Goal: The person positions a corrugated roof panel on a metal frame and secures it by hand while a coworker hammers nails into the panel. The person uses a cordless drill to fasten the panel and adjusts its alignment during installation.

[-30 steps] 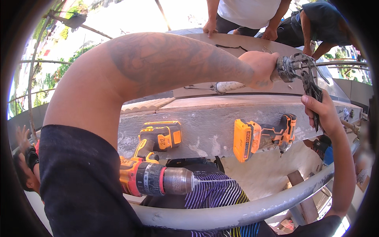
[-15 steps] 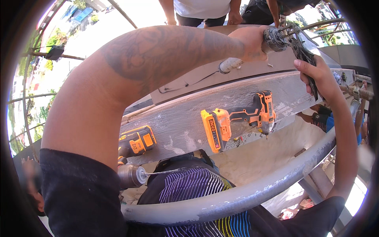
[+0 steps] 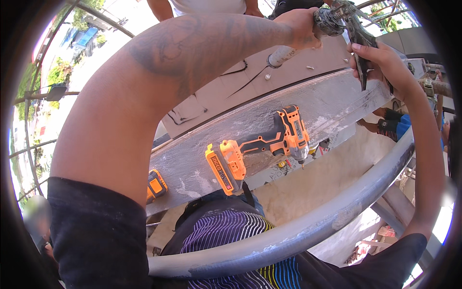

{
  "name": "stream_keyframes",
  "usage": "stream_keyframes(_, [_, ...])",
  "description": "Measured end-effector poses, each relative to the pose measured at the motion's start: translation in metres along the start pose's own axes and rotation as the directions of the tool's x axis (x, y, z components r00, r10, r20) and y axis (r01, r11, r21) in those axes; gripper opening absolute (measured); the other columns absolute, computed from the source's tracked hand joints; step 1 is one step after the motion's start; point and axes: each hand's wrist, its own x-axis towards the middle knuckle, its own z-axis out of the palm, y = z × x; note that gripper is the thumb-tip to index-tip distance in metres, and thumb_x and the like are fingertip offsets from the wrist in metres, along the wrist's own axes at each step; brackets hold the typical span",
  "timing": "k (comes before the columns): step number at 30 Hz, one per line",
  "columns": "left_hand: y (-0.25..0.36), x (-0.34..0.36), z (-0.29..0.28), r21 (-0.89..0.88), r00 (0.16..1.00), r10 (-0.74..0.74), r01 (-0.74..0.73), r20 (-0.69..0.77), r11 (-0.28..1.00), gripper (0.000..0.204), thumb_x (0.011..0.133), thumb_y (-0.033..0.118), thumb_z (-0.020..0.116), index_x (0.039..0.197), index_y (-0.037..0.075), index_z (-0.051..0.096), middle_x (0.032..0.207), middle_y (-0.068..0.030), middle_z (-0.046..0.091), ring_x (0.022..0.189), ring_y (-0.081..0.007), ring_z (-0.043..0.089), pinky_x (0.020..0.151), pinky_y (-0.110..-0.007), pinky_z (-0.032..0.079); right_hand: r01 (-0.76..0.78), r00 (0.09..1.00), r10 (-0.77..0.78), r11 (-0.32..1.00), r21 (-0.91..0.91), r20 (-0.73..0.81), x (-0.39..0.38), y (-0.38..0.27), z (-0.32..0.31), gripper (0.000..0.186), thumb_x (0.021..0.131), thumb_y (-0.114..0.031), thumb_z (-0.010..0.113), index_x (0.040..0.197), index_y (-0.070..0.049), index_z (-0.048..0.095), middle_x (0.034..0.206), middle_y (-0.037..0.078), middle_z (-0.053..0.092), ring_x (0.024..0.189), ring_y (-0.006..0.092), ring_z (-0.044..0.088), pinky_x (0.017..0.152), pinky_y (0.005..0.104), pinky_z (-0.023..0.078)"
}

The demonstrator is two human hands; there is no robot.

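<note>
A dirty black caulking gun (image 3: 329, 23) is held between both hands at the upper right. My left hand (image 3: 301, 29) wraps round its barrel. A whitish tube (image 3: 282, 56) sticks out beyond that hand, with a thin dark nozzle pointing down and left. My right hand (image 3: 380, 60) grips the handle and trigger, fingers closed round them. Below the gun, an orange and black cordless impact driver (image 3: 264, 144) lies on a grey, paint-smeared plank (image 3: 332, 103). The battery end of a second orange tool (image 3: 156, 185) shows beside my left upper arm, which hides the rest.
A curved grey pipe rail (image 3: 288, 243) crosses in front of my body. Dark streaks and small white bits lie on the brownish panel (image 3: 211, 98) beyond the plank. One person (image 3: 207, 6) stands at the far side. Scaffold poles (image 3: 106, 19) rise at left.
The view has shifted, so the impact driver and second tool appear farther left. The drill with a long bit is no longer visible. Both hands keep their hold on the caulking gun.
</note>
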Motion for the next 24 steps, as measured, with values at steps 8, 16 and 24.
stream_keyframes(8, [0.009, 0.02, -0.008, -0.192, 0.978, 0.186, -0.2, -0.089, 0.961, 0.07, 0.086, 0.016, 0.084, 0.152, 0.008, 0.06, 0.138, -0.0216, 0.076, 0.129, -0.0406, 0.073, 0.11, -0.05, 0.059, 0.051, 0.998, -0.055, 0.991, 0.122, 0.028, 0.015, 0.018, -0.018, 0.041, 0.107, -0.045, 0.077, 0.122, -0.007, 0.077, 0.1, 0.003, 0.076, 0.089, 0.0138, 0.074, 0.087, 0.0339, 0.063])
stream_keyframes(16, [0.007, 0.023, 0.015, -0.003, 0.989, -0.033, 0.033, 0.143, 0.999, 0.068, 0.082, 0.045, 0.098, 0.139, 0.015, 0.077, 0.128, -0.0107, 0.083, 0.124, -0.0313, 0.079, 0.11, -0.043, 0.061, -0.069, 0.997, 0.058, 0.974, 0.216, 0.056, 0.012, 0.012, -0.013, 0.035, 0.111, -0.045, 0.072, 0.117, -0.01, 0.074, 0.088, 0.001, 0.074, 0.075, 0.0133, 0.071, 0.074, 0.0323, 0.06])
stream_keyframes(24, [-0.037, 0.025, 0.036, 0.141, 0.95, 0.306, -0.312, 0.064, 0.94, 0.075, 0.084, 0.013, 0.087, 0.154, 0.009, 0.063, 0.135, -0.02, 0.078, 0.129, -0.036, 0.075, 0.108, -0.047, 0.06, -0.115, 0.984, 0.102, 0.99, 0.085, 0.149, 0.033, 0.013, -0.011, 0.042, 0.113, -0.056, 0.068, 0.115, -0.015, 0.073, 0.085, -0.003, 0.071, 0.074, 0.011, 0.07, 0.068, 0.028, 0.055])
